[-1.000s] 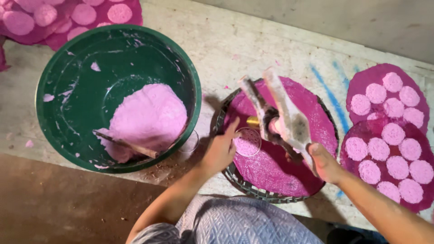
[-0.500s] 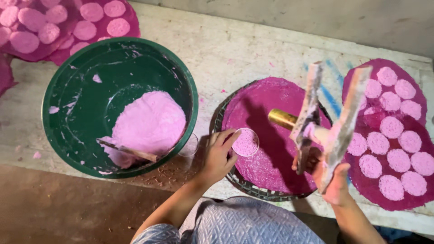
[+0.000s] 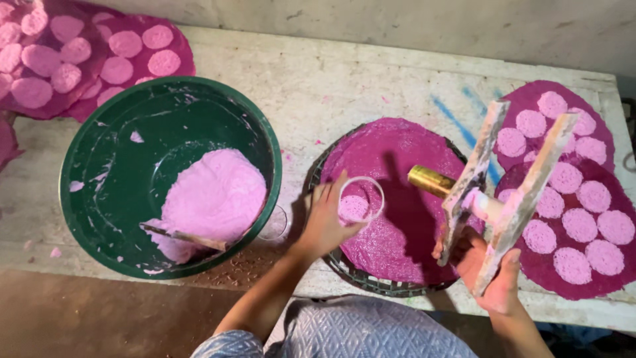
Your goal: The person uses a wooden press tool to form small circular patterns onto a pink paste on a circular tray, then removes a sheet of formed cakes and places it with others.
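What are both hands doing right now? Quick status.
Left hand: fingers closed on a small clear ring mould set on the magenta sheet.
Right hand: closed on a paste-caked press tool, lifted off the sheet.

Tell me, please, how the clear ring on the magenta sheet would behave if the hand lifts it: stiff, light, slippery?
The clear ring keeps its round form under the left hand, so it is probably stiff. Its thin wall suggests little weight. Pink paste sits inside, so it may feel slippery.

A small handcraft workshop, by the look of it; a rough, paint-stained work table (image 3: 371, 79) against a bare wall; a green basin (image 3: 99, 199) of pink paste at left; magenta mats (image 3: 583, 278) of pink discs drying far left and right.
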